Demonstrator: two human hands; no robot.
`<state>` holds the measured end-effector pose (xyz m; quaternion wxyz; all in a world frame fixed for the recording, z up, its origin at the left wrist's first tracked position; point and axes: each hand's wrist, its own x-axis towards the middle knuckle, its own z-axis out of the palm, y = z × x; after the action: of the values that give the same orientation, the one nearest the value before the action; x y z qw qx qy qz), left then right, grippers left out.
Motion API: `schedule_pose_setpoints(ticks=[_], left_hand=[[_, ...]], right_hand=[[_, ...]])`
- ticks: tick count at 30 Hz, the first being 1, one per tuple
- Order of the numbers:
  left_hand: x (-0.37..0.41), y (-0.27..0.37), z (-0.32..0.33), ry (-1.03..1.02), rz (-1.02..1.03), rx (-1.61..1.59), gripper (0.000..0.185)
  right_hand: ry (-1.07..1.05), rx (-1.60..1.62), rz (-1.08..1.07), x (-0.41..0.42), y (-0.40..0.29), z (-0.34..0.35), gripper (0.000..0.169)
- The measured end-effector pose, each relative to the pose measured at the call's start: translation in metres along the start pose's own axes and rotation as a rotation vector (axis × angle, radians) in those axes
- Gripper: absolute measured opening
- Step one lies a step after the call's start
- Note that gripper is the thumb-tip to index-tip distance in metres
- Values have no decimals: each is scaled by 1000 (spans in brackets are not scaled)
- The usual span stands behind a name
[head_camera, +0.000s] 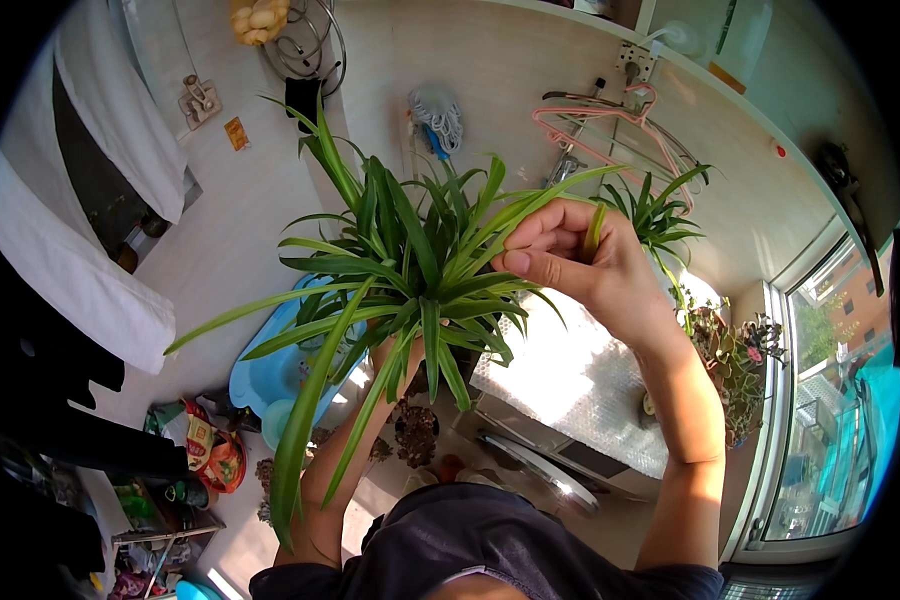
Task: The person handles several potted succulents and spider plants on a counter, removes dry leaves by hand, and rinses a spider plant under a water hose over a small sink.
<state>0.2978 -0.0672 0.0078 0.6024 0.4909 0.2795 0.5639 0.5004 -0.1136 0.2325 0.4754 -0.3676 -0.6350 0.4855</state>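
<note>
A bushy spider plant [420, 277] with long arching green leaves is held up in front of me. From below, my left hand [396, 352] supports it; leaves cover most of that hand, and its exact grip at the base is hidden. My right hand [570, 255] pinches a long light-green leaf [551, 196] between thumb and fingertips on the plant's right side. A short yellowish leaf piece [595, 231] sticks up from the curled fingers of the same hand.
A washing machine [555, 457] with a bubble-wrap cover [570, 382] stands at right. Behind it are another spider plant [649, 210], pink hangers [607, 120] and succulents [735, 367] by the window. A blue basin [259, 375] and potted plants [416, 435] sit low down.
</note>
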Motion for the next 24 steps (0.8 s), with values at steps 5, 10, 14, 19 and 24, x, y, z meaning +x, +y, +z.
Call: schedule_pose_setpoints(ticks=[5,10,14,19,24], left_hand=[[1,1,-12,16,-67,-192,24],[1,1,-28,45,-107,-341,25],[2,3,-38,54,-119,-414,26],[3,10,-36,65,15,-90,26],[6,8,-30,11,-68,-646,29]], right_hand=[[-31,432,255,-20,28,-27,14],[17,605,308,-18,52,-23,9],[-5,530,285,-17,49,-16,12],[-19,212,200,-21,38,4,20],[42,65,45,-30,26,20,22]])
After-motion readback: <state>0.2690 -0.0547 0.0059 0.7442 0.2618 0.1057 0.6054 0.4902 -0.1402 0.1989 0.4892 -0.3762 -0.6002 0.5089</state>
